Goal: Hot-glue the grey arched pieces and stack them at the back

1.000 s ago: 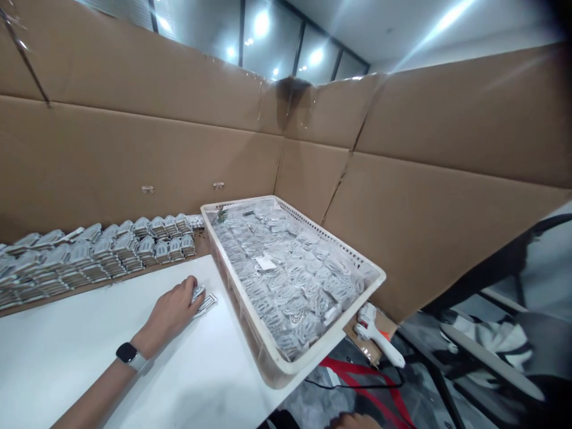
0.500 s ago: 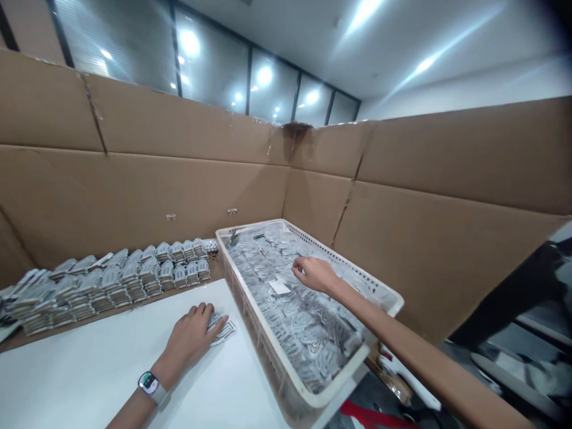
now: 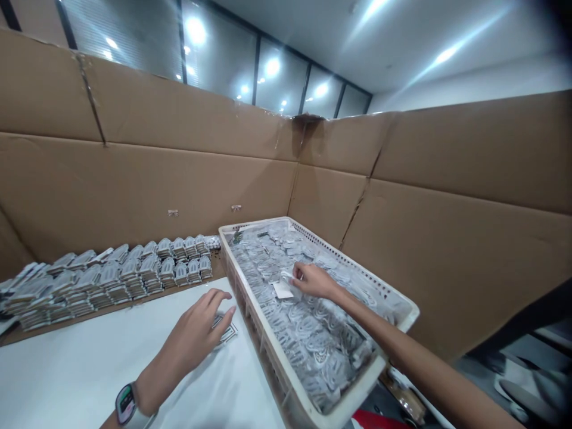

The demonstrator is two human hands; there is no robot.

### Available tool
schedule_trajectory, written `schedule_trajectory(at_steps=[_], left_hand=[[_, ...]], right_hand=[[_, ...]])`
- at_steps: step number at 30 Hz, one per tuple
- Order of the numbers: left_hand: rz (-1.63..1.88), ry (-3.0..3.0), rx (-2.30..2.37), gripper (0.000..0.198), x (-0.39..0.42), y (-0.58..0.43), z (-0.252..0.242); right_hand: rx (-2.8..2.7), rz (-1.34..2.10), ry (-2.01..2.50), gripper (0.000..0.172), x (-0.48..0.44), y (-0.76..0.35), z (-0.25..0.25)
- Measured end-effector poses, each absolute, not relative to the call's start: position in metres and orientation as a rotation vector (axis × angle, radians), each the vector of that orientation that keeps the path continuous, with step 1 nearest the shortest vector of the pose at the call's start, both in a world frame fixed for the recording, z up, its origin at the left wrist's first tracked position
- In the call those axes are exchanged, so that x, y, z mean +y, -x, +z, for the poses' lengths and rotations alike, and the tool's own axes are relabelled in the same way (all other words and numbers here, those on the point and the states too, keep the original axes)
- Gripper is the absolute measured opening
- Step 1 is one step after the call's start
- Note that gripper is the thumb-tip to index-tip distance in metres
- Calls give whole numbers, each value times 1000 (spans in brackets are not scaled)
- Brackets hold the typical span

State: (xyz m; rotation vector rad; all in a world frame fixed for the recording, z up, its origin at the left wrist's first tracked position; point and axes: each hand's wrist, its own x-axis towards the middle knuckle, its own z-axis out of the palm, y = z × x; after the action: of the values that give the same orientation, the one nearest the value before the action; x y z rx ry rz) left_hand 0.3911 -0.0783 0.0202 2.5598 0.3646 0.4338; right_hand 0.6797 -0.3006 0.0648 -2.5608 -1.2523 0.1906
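My left hand (image 3: 199,330), with a watch on its wrist, is raised over the white table (image 3: 89,375), fingers apart and nothing held. Partly behind its fingers lies a flat grey-and-white piece (image 3: 229,332) on the table. My right hand (image 3: 311,280) is over the white plastic basket (image 3: 254,328), its thumb and fingertips pinched at a small clear bag (image 3: 286,276). Beside those fingertips sits a white card (image 3: 282,290). Many bagged grey-and-white pieces (image 3: 308,339) fill the basket.
Stacks of grey-and-white pieces (image 3: 111,277) line the table's back left edge. Tall cardboard walls (image 3: 192,190) stand behind and to the right. A red object (image 3: 379,419) lies low beyond the basket's near corner.
My left hand has lifted off the flat piece and its fingers have spread. My right hand has closed on a small clear bag near the white card. The view has shifted slightly.
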Motion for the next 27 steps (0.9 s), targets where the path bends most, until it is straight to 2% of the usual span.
schedule_trajectory(at_steps=[3,5,8,11,14,17,22,27], left_hand=[[424,-2450,176,42,-97,-394,46],[434,-2335,144,44,-108,-402,55],[442,-1930,175,63,-123,-422,60],[468,-1450,157,77,-139,-439,63],[551,-1216,132,66,-152,-447,68],[637,-1210,130,58,-157,-444,70],[668,-1318,164,54,-157,-435,68],[600,-1242,172,57,-157,-430,66]], right_hand=[[-1260,125,2329,18,-306,-658,89],[-1255,90,2182,24,-308,-640,106],[-1242,48,2023,36,-308,-611,128],[-1243,24,1874,32,-303,-586,141],[-1250,62,1760,22,-295,-570,148],[-1254,149,1725,24,-287,-563,150],[-1285,60,1808,19,-282,-562,148],[-1322,-65,1869,15,-281,-561,151]])
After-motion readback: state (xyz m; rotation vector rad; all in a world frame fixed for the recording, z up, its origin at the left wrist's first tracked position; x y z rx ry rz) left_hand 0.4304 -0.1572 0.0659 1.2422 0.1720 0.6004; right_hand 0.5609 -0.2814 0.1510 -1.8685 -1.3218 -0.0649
